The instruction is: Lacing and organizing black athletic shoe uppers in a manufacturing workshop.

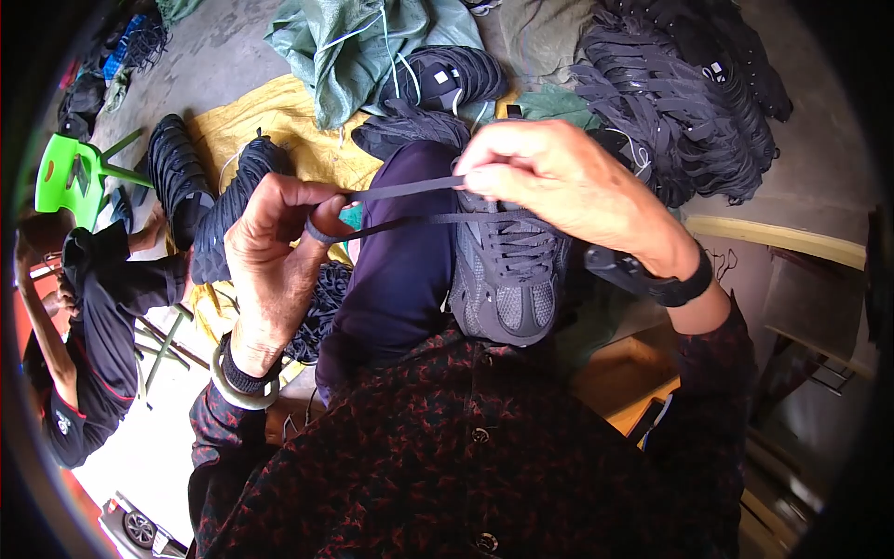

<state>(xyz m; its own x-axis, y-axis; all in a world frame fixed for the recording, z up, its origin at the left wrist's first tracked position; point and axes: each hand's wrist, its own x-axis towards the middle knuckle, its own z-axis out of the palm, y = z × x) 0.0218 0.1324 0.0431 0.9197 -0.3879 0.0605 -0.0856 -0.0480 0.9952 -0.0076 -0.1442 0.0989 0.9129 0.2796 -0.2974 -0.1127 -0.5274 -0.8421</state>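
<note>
A big heap of dark shoe uppers (684, 102) is lying on the floor at the upper right, and a yellow sheet (265, 98) is spreading out at the upper left. A grey shoe (507, 279) is resting beside the person's dark trouser leg (396, 252), its toe pointing toward the body. Above it, the right hand (568, 177) is pinching a dark lace (405, 189); the left hand's (275, 242) grip is closing on its loop, with a lower strand running across the shoe.
</note>
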